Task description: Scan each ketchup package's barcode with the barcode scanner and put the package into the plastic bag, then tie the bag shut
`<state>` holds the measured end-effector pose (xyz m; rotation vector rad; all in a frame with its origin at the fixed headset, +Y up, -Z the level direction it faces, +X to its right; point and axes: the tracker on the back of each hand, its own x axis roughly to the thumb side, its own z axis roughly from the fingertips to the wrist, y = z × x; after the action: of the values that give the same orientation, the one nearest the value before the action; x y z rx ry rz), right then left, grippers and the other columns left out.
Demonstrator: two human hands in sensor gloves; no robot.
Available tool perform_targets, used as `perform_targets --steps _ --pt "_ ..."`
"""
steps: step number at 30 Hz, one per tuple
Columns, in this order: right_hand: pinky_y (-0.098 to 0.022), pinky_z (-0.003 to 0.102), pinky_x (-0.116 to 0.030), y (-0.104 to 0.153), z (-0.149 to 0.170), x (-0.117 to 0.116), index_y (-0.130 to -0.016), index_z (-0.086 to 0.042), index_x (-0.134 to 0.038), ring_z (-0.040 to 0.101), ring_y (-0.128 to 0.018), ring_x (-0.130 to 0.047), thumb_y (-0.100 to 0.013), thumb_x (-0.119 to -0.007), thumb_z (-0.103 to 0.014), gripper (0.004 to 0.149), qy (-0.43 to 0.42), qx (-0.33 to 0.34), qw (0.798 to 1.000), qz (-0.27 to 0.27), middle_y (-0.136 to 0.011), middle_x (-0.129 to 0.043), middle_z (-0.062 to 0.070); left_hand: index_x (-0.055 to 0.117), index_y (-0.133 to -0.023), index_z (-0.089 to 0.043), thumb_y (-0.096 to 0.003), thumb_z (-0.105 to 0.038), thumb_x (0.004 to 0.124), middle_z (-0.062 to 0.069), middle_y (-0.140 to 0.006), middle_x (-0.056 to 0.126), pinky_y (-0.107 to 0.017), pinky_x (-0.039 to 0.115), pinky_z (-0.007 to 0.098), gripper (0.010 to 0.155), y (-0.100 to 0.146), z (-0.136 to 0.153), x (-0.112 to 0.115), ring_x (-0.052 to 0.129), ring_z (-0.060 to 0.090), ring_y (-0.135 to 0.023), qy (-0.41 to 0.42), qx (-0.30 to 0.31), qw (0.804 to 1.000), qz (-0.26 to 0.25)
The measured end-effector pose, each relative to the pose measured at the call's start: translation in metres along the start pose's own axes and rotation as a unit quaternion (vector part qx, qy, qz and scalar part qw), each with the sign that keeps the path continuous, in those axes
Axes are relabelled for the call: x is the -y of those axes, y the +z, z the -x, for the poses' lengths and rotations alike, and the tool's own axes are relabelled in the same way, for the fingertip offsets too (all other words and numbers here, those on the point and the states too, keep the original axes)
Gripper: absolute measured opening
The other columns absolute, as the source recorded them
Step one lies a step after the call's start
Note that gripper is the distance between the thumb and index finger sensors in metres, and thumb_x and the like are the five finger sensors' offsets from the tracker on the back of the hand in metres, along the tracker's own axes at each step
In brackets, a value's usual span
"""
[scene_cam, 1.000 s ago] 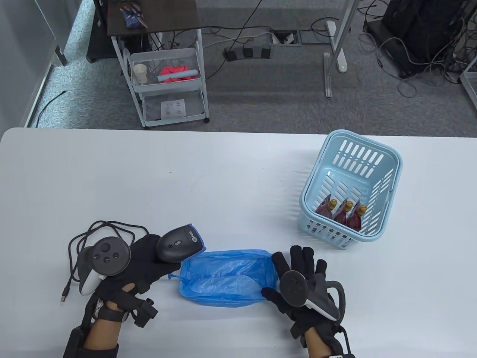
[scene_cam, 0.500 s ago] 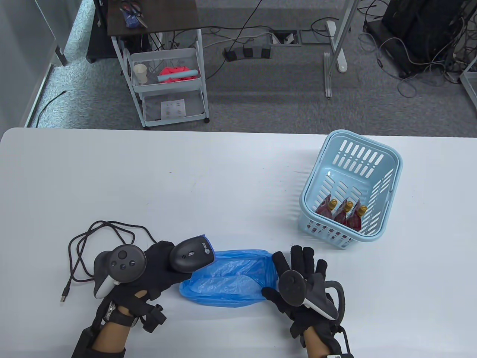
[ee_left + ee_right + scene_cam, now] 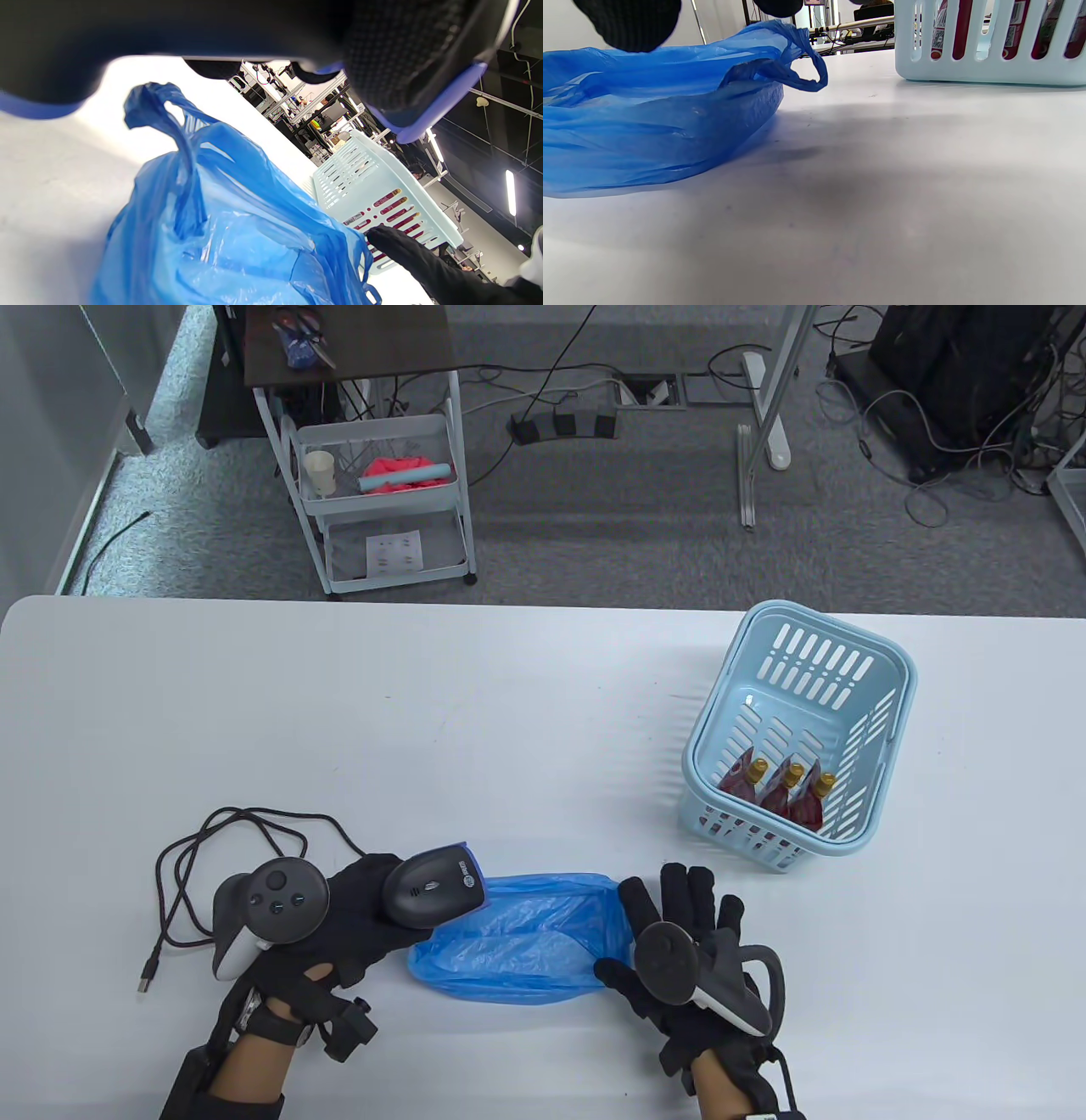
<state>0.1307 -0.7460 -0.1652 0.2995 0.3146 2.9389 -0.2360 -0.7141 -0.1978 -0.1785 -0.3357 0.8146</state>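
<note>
My left hand [image 3: 356, 912] grips the black barcode scanner [image 3: 433, 889], whose blue-edged head hangs over the left end of the blue plastic bag [image 3: 522, 937]. The bag lies open and flat on the white table [image 3: 424, 712]. In the left wrist view the scanner [image 3: 407, 63] fills the top and the bag [image 3: 220, 228] lies below it. My right hand [image 3: 679, 920] rests flat with straight fingers at the bag's right edge. Three red ketchup packages [image 3: 776, 796] with gold caps stand in the light blue basket [image 3: 848, 632] at the right.
The scanner's black cable [image 3: 212, 848] loops on the table left of my left hand, ending in a USB plug [image 3: 148, 976]. Beyond the table's far edge stands a white trolley [image 3: 377, 475]. In the right wrist view the basket [image 3: 988, 72] sits just beyond the bag [image 3: 649, 127].
My left hand has carried the scanner to the right and a little nearer, over the bag's left end. The right hand, bag and basket have stayed put.
</note>
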Motion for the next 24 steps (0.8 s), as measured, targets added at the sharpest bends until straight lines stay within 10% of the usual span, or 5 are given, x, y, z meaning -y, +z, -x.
perform_targets --steps 14,24 --pt "-0.073 0.069 -0.042 0.007 0.005 0.019 -0.113 -0.019 -0.046 0.053 -0.105 -0.038 -0.051 -0.07 -0.058 0.078 -0.009 -0.002 0.999 0.042 -0.117 -0.039 0.026 0.084 -0.089 -0.027 -0.0422 -0.05 0.089 0.003 -0.09 0.089 -0.06 0.08 0.051 0.052 -0.002 0.009 0.0 0.099 0.032 -0.074 0.018 -0.012 1.0 0.008" --pt "-0.068 0.065 -0.054 0.01 0.014 0.075 -0.109 -0.015 -0.057 0.053 -0.098 -0.055 -0.053 -0.071 -0.05 0.068 -0.087 -0.016 0.993 0.075 -0.111 -0.056 0.026 0.083 -0.089 -0.025 -0.0421 -0.049 0.09 0.001 -0.086 0.09 -0.06 0.079 0.051 0.053 -0.002 0.009 0.0 0.1 0.029 -0.069 0.027 -0.014 0.999 0.01"
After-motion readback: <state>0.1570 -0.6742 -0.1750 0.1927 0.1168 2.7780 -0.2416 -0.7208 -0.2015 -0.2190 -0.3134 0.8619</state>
